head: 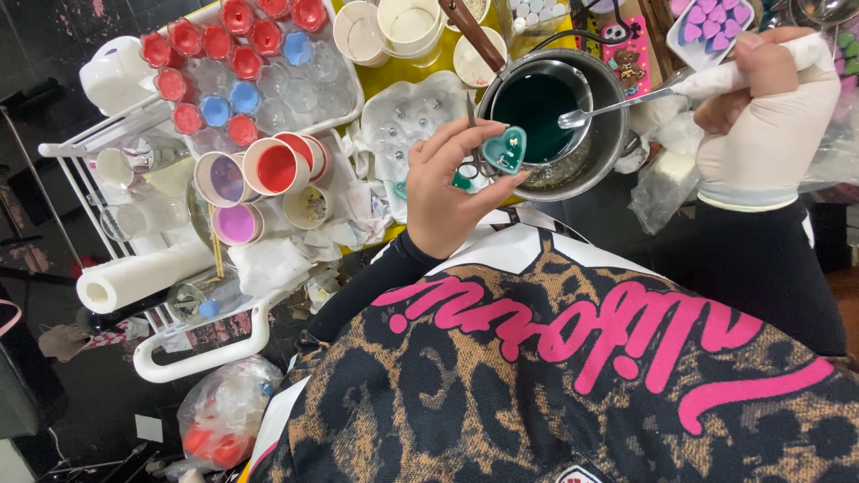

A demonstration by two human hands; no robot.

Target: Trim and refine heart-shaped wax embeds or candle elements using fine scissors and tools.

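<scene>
A teal heart mould [506, 149] was pinched in the left hand [447, 192]; a spoon [617, 105] was clamped in the gloved right hand [769, 116], over a metal pot [608, 134] of dark green liquid.

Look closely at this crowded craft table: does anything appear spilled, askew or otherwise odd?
Nothing is plainly spilled. The oddity is mismatched hands: the right hand, in a pale glove, holds a metal spoon over the steel pot of dark green liquid, while the bare left hand pinches a small teal heart-shaped mould. Crumpled white tissues clutter the table.
</scene>
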